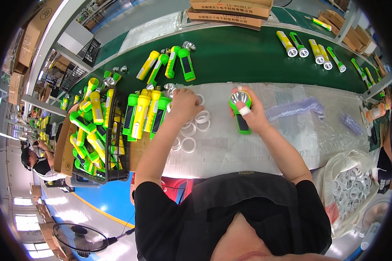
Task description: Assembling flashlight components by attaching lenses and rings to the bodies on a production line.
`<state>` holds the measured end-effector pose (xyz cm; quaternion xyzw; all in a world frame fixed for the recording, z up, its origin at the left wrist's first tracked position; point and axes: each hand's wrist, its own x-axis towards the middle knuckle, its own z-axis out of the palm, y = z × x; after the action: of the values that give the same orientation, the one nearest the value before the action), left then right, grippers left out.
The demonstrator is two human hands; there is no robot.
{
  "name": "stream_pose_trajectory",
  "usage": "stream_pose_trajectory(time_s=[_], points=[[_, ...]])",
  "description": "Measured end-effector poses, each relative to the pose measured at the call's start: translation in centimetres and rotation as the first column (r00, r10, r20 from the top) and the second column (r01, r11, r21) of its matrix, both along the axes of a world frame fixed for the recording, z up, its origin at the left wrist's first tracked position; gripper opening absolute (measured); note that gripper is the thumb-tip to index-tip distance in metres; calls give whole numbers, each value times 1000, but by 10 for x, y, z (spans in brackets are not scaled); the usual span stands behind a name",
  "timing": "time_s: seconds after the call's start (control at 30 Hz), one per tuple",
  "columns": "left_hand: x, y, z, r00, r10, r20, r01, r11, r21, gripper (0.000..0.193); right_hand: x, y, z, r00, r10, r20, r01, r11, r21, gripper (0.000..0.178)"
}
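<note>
My right hand (pixel 252 108) is wrapped round a green flashlight (pixel 243 125), its head tilted up toward me. A shiny silver reflector sits in that head, and white wraps cover parts of my thumb and a finger. To the left, my left hand (pixel 185 105) reaches down with curled fingers among white plastic rings (pixel 188 145). One ring (pixel 201 99) shows right beside its fingertips; what the fingers pinch, if anything, is hidden. Loose silver reflectors (pixel 170 90) lie just behind that hand. Green and yellow flashlights (pixel 140 116) stand in a row left of my left forearm.
A black basket (pixel 113 176) heaped with flashlights stands at the left. More flashlights (pixel 286 43) lie on the green bench (pixel 231 56). Clear plastic lenses (pixel 294 108) form a nested row at right, above a sack (pixel 324 178) of white rings. Cardboard boxes (pixel 224 19) sit behind.
</note>
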<state>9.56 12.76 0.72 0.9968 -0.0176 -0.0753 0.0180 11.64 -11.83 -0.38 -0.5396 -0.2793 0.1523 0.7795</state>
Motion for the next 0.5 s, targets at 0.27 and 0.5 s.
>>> stream_pose_trajectory(time_s=[0.27,0.5], points=[[-9,-45,21,818,34,574,480,508,-715,26,7,0,-4,999,-34,12,34,999,25,33],[-18,-72,39,725,-19,689,588,538,-604,36,10,-1,-10,998,-24,58,24,1000,4,40]])
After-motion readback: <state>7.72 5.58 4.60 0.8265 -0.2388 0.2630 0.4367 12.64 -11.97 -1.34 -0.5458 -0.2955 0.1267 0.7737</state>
